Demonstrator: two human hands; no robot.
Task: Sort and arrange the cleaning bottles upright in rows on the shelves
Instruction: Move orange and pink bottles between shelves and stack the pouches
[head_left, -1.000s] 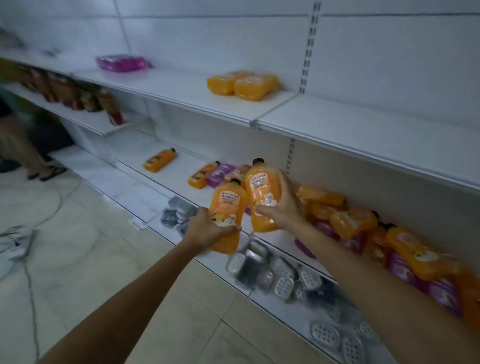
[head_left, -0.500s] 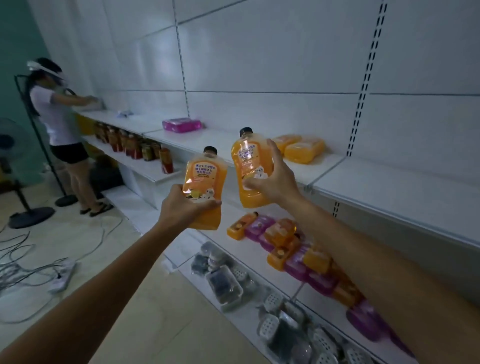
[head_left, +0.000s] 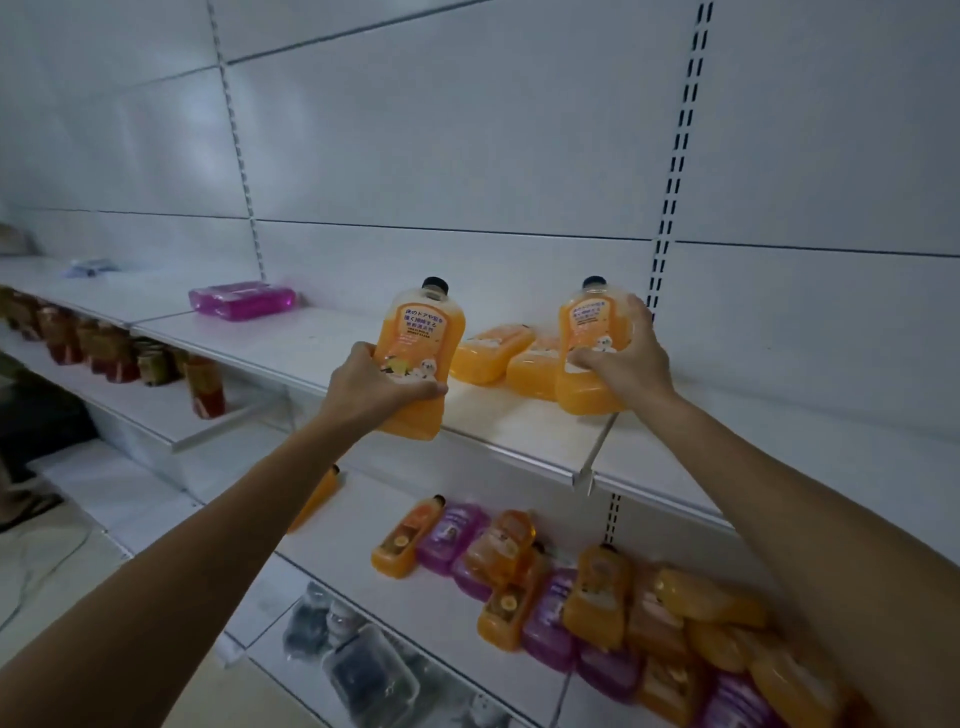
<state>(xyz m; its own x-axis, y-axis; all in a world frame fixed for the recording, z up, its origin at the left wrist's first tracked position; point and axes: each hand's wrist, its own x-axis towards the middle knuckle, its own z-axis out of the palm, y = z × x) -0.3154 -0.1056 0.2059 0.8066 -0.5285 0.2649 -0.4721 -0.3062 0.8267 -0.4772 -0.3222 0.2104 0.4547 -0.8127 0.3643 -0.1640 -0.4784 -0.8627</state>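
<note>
My left hand (head_left: 371, 387) grips an upright orange bottle (head_left: 418, 345) with a black cap, held just in front of the upper shelf's (head_left: 322, 343) front edge. My right hand (head_left: 626, 358) grips a second orange bottle (head_left: 584, 353), upright, its base at the shelf surface near the front. Two orange bottles (head_left: 493, 351) lie flat on that shelf between and behind the held ones. A purple bottle (head_left: 241, 300) lies flat further left. On the shelf below, a heap of orange and purple bottles (head_left: 571, 597) lies on its side.
Dark red jars (head_left: 111, 353) stand on a lower shelf at the left. Clear trays and soap dishes (head_left: 363, 670) fill the bottom shelf. Cables (head_left: 47, 566) run over the tiled floor at the left.
Both hands have lifted their orange bottles from the heap's level up to the upper shelf and moved apart. The right bottle has reached the shelf surface. The view has tilted upward.
</note>
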